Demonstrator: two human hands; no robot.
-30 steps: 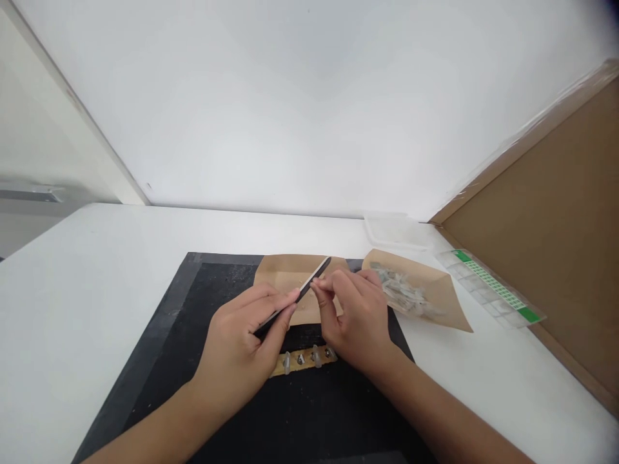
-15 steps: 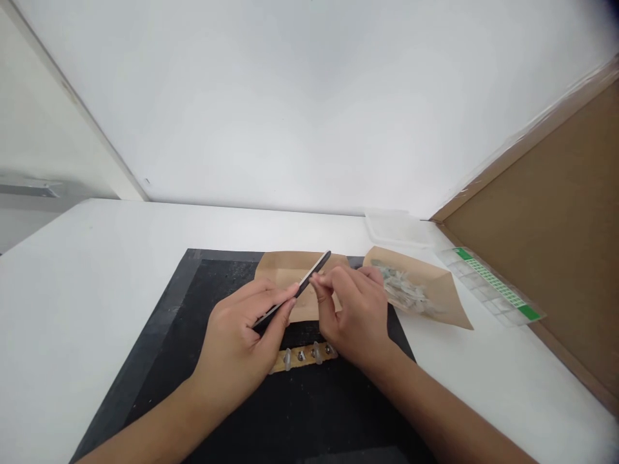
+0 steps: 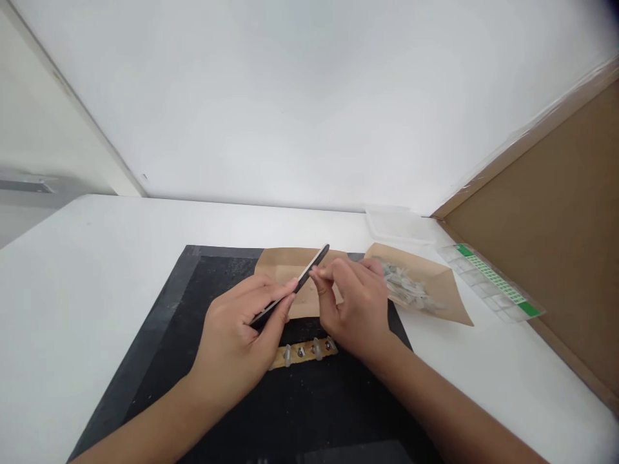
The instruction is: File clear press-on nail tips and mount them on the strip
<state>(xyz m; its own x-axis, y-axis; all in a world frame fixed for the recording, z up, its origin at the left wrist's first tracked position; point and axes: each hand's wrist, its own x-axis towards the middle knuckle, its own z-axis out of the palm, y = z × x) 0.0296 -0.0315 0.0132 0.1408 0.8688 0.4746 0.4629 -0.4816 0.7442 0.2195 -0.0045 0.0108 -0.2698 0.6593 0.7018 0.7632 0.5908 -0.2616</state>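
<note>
My left hand [image 3: 246, 319] is closed around a thin nail file [image 3: 312, 265], dark on its edge and pale on one face, which slants up to the right. Close beside the file, my right hand [image 3: 353, 303] pinches thumb and forefinger together. Whatever sits between those fingertips is too small to make out. Below both hands lies a yellowish strip [image 3: 308, 352] bearing several small metal pieces and clear upright bits; my left hand hides its left end. A sheet of brown paper [image 3: 275, 261] with small specks lies behind the hands.
All this is over a black mat [image 3: 309, 412] on a white table [image 3: 43, 303]. To the right, a second brown paper [image 3: 447, 293] holds a pile of clear slivers [image 3: 411, 288]. Farther right is a clear plastic case [image 3: 498, 280] with a green label, near a brown panel [image 3: 546, 225].
The file and both hands have shifted very slightly, with the right fingertips staying close to the file. The whole view has tilted a little; both grips look the same.
</note>
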